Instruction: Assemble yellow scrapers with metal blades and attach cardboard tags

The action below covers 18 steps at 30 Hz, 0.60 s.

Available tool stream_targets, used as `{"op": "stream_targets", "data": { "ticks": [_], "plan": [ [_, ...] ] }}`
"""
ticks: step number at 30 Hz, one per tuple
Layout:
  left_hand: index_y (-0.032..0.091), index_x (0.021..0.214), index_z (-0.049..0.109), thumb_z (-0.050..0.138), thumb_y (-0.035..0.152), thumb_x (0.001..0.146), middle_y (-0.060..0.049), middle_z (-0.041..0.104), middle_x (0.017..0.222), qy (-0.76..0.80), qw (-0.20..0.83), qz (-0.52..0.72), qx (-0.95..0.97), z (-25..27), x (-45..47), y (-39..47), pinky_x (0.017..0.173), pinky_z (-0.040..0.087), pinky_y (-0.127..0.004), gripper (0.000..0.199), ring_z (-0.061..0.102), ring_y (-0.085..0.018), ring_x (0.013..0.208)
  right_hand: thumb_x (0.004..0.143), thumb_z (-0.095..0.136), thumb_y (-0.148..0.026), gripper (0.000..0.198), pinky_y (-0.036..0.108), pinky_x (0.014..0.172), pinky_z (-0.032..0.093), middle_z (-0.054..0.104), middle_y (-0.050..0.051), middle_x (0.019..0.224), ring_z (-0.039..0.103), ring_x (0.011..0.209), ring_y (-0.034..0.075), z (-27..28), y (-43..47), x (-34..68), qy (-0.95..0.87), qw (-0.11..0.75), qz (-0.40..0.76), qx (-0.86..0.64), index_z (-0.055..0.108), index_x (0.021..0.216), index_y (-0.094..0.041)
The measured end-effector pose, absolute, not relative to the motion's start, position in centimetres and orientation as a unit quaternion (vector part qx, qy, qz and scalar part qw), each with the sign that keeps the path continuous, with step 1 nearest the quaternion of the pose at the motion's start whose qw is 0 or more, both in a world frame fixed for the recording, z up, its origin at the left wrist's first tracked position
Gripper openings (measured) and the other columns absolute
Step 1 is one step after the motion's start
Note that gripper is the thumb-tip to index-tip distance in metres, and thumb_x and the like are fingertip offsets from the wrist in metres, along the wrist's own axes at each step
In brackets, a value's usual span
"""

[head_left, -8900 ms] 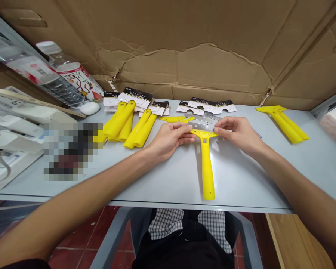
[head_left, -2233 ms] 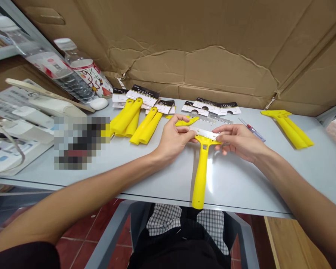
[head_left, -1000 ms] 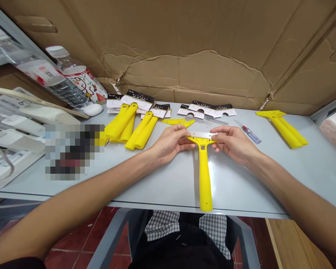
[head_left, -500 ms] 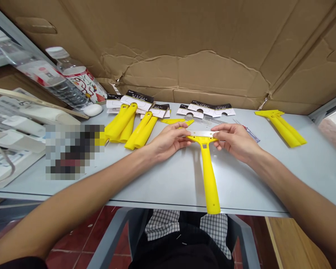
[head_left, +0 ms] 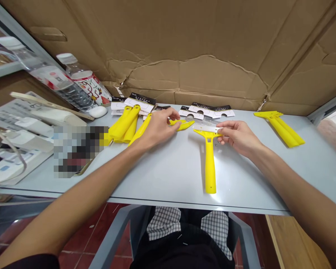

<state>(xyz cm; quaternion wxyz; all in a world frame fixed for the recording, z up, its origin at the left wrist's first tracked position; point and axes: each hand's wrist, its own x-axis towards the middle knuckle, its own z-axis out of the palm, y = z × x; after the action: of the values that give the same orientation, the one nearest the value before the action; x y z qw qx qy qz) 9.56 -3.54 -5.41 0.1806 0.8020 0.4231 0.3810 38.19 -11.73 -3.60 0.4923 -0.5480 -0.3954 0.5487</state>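
My right hand [head_left: 235, 136] pinches the right end of a yellow scraper [head_left: 210, 164], whose handle points toward me. A flat metal blade [head_left: 205, 128] lies along the scraper's wide head, also under my right fingers. My left hand [head_left: 162, 125] is off the scraper, thumb and fingers apart, over small yellow plastic pieces [head_left: 186, 126]; whether it touches them I cannot tell. More yellow handles [head_left: 123, 125] are partly hidden behind my left hand and wrist. Screws appear as tiny specks below my right fingers.
White-and-black cards [head_left: 200, 109] lie at the back with metal blades near them. Two yellow scrapers [head_left: 282, 129] rest on the right. Plastic bottles [head_left: 86, 80] and white power strips [head_left: 24, 138] crowd the left. A cardboard wall [head_left: 184, 33] closes off the back.
My left hand has let go of the scraper head and moved left and up to the small yellow pieces. My right hand still holds the scraper, whose handle end has risen slightly in view.
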Motion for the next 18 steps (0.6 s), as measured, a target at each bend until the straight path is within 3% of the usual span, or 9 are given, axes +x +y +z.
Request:
{"op": "stream_targets", "data": {
  "ticks": [7,12,18],
  "plan": [
    [0.020,0.113,0.079,0.068,0.032,0.095,-0.013,0.083,0.116,0.387,0.108,0.272,0.874,-7.1,9.9,-3.6,0.104,0.054,-0.048,0.025,0.073,-0.033,0.113,0.082,0.075,0.000,0.015,0.023,0.051,0.058,0.071,0.004,0.067,0.070,0.055,0.014,-3.5,-11.8,37.9,-0.405,0.488,0.549,-0.545,0.076,0.091,-0.013],
    [0.022,0.098,0.080,0.057,0.031,0.098,-0.012,0.084,0.101,0.364,0.071,0.242,0.897,-7.7,9.5,-3.0,0.097,0.055,-0.049,0.025,0.075,-0.035,0.105,0.082,0.075,-0.001,0.015,0.024,0.052,0.059,0.071,0.004,0.067,0.070,0.056,0.015,-4.0,-11.7,37.7,-0.416,0.475,0.560,-0.537,0.075,0.092,-0.013],
    [0.020,0.116,0.079,0.052,0.033,0.103,-0.015,0.082,0.112,0.367,0.035,0.283,0.886,-7.6,9.4,-3.2,0.098,0.057,-0.047,0.033,0.076,-0.034,0.109,0.083,0.074,-0.003,0.014,0.023,0.053,0.059,0.075,0.006,0.073,0.070,0.057,0.013,-4.4,-11.6,37.8,-0.421,0.464,0.569,-0.533,0.074,0.093,-0.013]
  ]
}}
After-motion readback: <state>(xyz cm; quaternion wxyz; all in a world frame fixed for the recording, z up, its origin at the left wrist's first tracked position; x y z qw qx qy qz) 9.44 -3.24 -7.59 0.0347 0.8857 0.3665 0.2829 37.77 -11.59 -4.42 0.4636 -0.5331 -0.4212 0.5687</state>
